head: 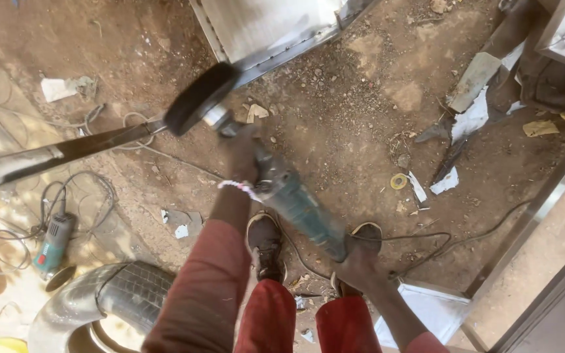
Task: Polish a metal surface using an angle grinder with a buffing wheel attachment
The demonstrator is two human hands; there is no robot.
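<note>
Both hands (243,153) grip grinder (289,196), dirt floor (348,124)

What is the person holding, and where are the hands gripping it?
An angle grinder. The left hand grips it up near the head, just behind the dark disc; the right hand holds the rear end of the green body.

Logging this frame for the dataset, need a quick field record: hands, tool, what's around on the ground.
left hand: grips the front of the angle grinder, near the head
right hand: grips the rear of the grinder body
angle grinder: teal body, dark disc raised, beside a long metal strip
ground: bare dirt, scraps of paper, loose cables
second grinder: lies on the ground at left
tyre: lower left
feet: dark shoes
</note>
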